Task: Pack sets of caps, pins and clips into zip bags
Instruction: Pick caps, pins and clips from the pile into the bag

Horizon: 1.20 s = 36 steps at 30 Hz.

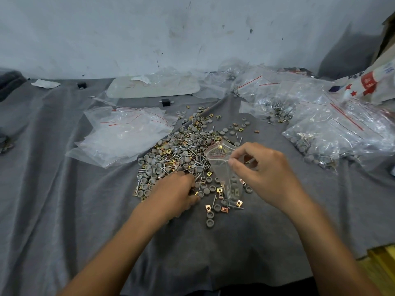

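Observation:
A loose heap of grey caps, metal pins and brass clips (pixel 181 150) covers the middle of the grey cloth (pixel 64 199). My right hand (pixel 265 174) pinches a small clear zip bag (pixel 222 167) near its red-striped mouth, which gapes toward the heap; a few pins and caps lie in the bag's lower end. My left hand (pixel 177 193) lies palm down at the heap's near edge, its fingers curled over small parts; what they hold is hidden.
A stack of empty zip bags (pixel 126 135) lies left of the heap. Filled bags (pixel 333 133) pile up at the right and back right. A flat pale tray (pixel 154 88) sits at the back, a printed sack (pixel 374 84) far right, yellow items (pixel 382 263) at the lower right.

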### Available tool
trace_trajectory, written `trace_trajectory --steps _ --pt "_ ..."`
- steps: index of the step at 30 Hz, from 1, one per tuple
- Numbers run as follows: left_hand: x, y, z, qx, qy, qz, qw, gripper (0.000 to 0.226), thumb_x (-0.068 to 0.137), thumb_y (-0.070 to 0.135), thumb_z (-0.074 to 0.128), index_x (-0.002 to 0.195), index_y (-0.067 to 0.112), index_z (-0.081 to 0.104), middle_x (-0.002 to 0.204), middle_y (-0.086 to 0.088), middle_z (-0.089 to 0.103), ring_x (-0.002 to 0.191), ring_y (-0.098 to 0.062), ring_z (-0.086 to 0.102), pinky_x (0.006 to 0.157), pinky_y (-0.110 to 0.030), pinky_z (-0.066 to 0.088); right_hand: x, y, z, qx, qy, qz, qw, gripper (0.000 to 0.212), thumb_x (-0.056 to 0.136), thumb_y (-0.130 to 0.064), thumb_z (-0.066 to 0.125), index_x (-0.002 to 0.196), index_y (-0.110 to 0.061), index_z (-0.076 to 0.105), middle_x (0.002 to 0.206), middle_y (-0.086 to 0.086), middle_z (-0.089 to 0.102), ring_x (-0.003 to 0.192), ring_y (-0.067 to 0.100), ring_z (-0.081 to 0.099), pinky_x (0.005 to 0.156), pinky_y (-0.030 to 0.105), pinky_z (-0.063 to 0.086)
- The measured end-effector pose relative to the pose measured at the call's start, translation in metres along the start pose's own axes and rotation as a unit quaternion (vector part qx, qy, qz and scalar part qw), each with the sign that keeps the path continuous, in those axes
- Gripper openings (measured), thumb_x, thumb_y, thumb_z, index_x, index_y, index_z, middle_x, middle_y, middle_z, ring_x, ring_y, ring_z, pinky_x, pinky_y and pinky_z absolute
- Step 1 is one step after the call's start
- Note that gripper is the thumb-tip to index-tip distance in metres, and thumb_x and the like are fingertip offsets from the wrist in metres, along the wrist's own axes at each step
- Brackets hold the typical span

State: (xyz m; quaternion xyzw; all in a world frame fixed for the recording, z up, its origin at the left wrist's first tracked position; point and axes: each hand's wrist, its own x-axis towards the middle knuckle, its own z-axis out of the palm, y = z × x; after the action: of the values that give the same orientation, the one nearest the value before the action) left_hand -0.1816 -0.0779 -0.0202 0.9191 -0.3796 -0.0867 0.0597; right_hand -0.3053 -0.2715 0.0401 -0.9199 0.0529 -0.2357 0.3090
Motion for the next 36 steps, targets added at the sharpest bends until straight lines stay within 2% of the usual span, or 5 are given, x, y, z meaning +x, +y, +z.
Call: trace_trajectory --steps 15,20,24,30,36 --pt "-0.001 0.006 0.002 0.007 0.012 0.08 0.997 0.017 0.093 0.024 0.058 0.105 0.014 0.065 0.107 -0.006 0.064 0.101 -0.027 0.061 0.083 -0.038 0.051 0.001 -0.006 0.002 0.003 -0.029 -0.004 1.0 0.006 0.094 -0.031 0.068 0.089 -0.027 0.069 0.086 -0.015 0.066 0.081 0.005 0.061 0.072 0.033 0.051" --pt "0.0 0.0 0.001 -0.085 -0.011 0.034 0.996 0.011 0.087 0.02 0.065 0.097 0.023 0.061 0.091 0.005 0.061 0.066 -0.004 0.053 0.057 -0.02 0.042 -0.001 -0.009 0.001 0.001 -0.036 -0.005 0.999 0.007 0.093 -0.033 0.067 0.089 -0.028 0.068 0.087 -0.016 0.064 0.081 0.003 0.06 0.073 0.031 0.049" --pt "-0.001 -0.004 0.0 -0.14 -0.038 0.007 0.989 0.022 0.086 0.014 0.067 0.084 0.032 0.056 0.077 0.006 0.07 0.07 -0.016 0.071 0.068 -0.037 0.059 -0.001 -0.011 0.001 0.002 -0.04 -0.001 0.999 0.007 0.093 -0.033 0.067 0.088 -0.028 0.068 0.087 -0.016 0.064 0.082 0.003 0.06 0.074 0.031 0.048" --pt "-0.004 -0.017 -0.011 -0.197 0.032 -0.016 0.98 0.021 0.086 0.016 0.073 0.082 0.034 0.062 0.081 0.016 0.067 0.074 0.001 0.063 0.063 -0.013 0.046 -0.001 -0.014 0.002 0.007 -0.057 -0.011 0.998 0.005 0.094 -0.029 0.068 0.09 -0.025 0.069 0.092 -0.015 0.067 0.089 0.006 0.062 0.08 0.038 0.052" --pt "-0.012 -0.028 -0.053 -0.366 0.106 -0.038 0.924 0.015 0.082 0.017 0.083 0.083 0.028 0.072 0.081 0.007 0.073 0.078 -0.011 0.07 0.076 -0.033 0.059 -0.002 -0.013 0.003 0.013 -0.062 -0.016 0.998 0.006 0.094 -0.031 0.067 0.091 -0.026 0.069 0.091 -0.017 0.067 0.09 0.002 0.061 0.082 0.037 0.052"
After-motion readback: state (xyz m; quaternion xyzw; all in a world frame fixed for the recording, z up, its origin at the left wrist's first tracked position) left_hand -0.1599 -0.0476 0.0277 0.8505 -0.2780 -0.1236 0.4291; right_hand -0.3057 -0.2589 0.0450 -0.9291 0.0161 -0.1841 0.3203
